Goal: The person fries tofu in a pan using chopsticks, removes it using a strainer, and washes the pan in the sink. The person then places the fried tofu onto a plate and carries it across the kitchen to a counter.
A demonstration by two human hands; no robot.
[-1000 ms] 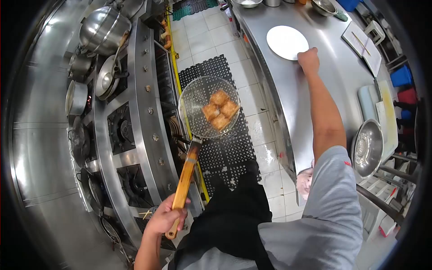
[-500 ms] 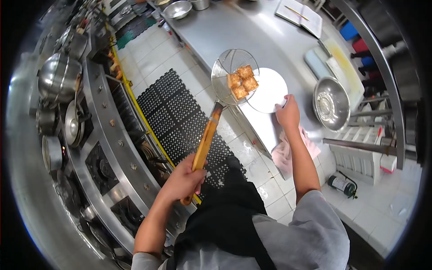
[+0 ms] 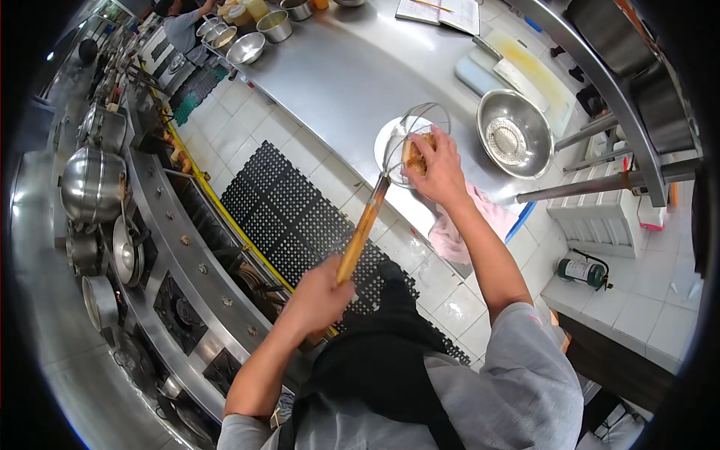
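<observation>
The wooden handle (image 3: 363,232) of a wire strainer is gripped in my left hand (image 3: 319,298). Its wire basket (image 3: 427,112) is tilted over a white plate (image 3: 387,139) on the steel table (image 3: 330,79). My right hand (image 3: 441,171) reaches over the plate, its fingers around golden-brown fried pieces (image 3: 415,156) at the basket. How many pieces there are, and whether they rest on wire or plate, is hidden by the fingers.
A steel bowl (image 3: 514,135), a knife (image 3: 520,84), cutting boards (image 3: 551,79) and a pink cloth (image 3: 474,225) lie right of the plate. The stove (image 3: 187,259) with pans runs along the left. A co-worker (image 3: 181,28) stands at the far upper left.
The strainer has moved over the plate and tipped. My right hand has let go of the plate's edge and taken hold of the fried pieces. The view has turned toward the table.
</observation>
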